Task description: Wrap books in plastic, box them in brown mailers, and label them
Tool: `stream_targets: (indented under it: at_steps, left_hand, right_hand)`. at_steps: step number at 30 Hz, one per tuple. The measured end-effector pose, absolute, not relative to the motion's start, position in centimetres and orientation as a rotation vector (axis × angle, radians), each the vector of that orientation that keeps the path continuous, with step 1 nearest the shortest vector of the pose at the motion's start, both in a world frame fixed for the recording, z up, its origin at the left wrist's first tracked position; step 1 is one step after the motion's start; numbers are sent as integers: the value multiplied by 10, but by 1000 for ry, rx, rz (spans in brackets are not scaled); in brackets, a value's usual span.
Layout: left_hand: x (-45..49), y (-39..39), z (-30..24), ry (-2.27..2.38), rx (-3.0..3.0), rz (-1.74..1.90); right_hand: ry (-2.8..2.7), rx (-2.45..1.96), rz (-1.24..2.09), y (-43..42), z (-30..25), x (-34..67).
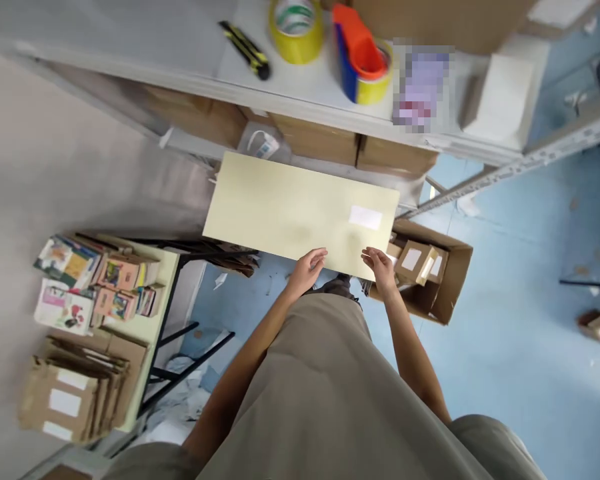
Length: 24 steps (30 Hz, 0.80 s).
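A pale yellow table (280, 200) stands in front of me, with a small white paper (365, 217) lying near its right end. My left hand (307, 270) hovers at the table's near edge, fingers loosely bent and no object visible in them. To its right, my right hand (380, 265) is near the table's right corner, just below the white paper and apart from it. Its fingers are slightly curled, also without a visible object. The palms of both hands are partly hidden.
A shelf above the table holds a box cutter (245, 50), yellow tape (296, 30) and a tape dispenser (361, 60). An open carton (455, 273) with small boxes stands right. Books (115, 273) and flattened cardboard (75, 393) lie on a side table at left.
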<state>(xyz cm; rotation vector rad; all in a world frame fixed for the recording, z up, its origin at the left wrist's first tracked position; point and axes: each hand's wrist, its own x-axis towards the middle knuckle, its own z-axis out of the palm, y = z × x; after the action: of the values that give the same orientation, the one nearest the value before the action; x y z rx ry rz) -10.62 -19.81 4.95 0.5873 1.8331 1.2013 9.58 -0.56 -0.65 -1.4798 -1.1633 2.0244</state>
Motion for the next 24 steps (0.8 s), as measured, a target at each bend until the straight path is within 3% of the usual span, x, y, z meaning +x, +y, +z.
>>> stream_targets:
  at_steps: [10,17,24]
  left_hand:
    - [-211,-348,77,2006,399,1745]
    - [-263,-515,85,2356,-101,2033]
    - [-257,-626,65,2316,-738,2211]
  right_hand:
    - [-1969,-855,2076,-137,79,-115]
    - [-2527,-270,1927,-277,104,-254]
    - [-2808,197,1965,-386,101,-354]
